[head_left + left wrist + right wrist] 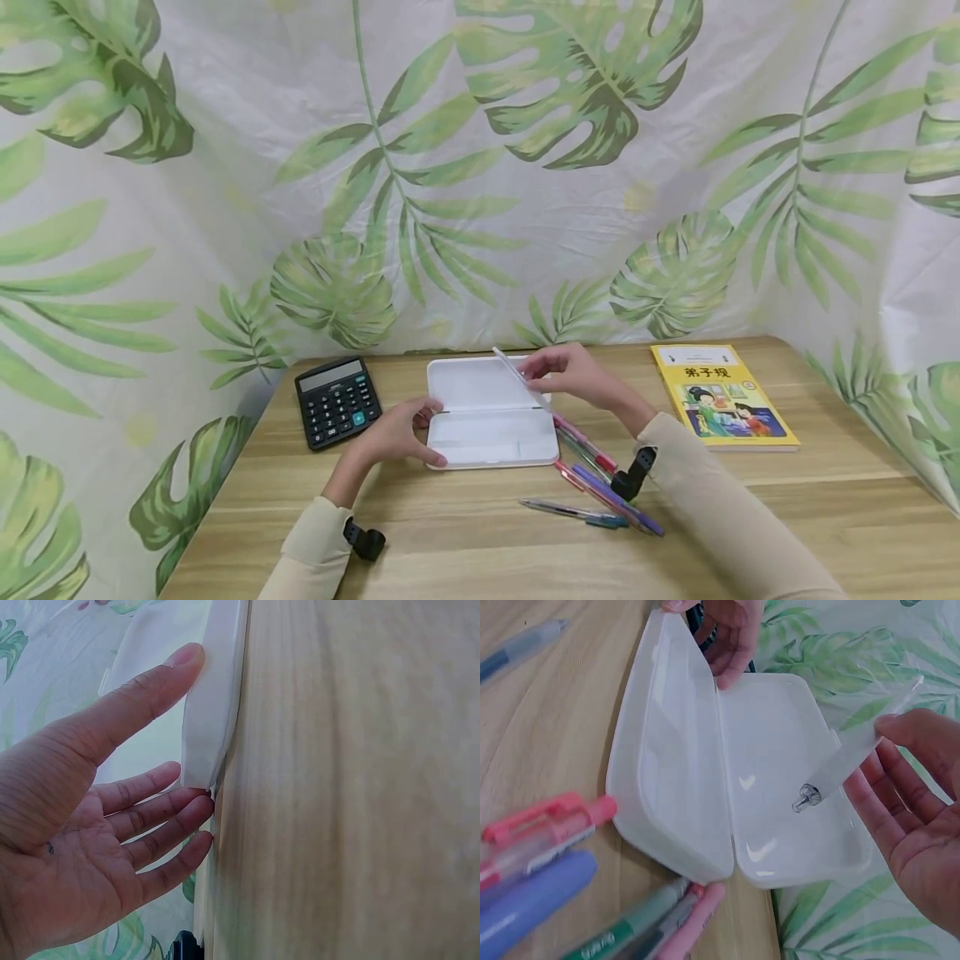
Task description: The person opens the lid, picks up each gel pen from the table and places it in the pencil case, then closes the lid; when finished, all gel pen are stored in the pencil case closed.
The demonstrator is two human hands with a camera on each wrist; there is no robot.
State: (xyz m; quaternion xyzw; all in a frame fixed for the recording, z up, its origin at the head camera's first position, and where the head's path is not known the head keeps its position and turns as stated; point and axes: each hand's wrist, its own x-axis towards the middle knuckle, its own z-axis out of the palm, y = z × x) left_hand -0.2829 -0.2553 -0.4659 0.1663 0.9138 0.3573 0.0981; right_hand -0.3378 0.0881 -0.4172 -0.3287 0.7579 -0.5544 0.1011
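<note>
Clearly, a leaf-patterned cloth (585, 250) hangs as a backdrop beyond the fingers of both hands. Below them spreads the wood-grained counter (450, 558). On it, between the left fingers and the pens on the right, lies a white case (491, 437), open, its deeper half on the near side and its lid folded back flat beyond. Well to the right of the right fingers is a yellow book (723, 400), cover up; just left of the left fingers sits a black calculator (337, 406). The left hand (393, 432) has its thumb and fingers spread apart, touching the case's left end, thumb at the near edge. The right hand (572, 372) is above the lid's right end, fingers clamped on a slim white stick. Nearer than those fingers, a purple pen (536, 904), a red pen (536, 847), a green pen (622, 924) and a pink pen (697, 922) lie bunched; a teal-capped pen (558, 507) rests nearest. Slanting from the right fingers over the open lid, the white stick (847, 765) shows a clear tip.
</note>
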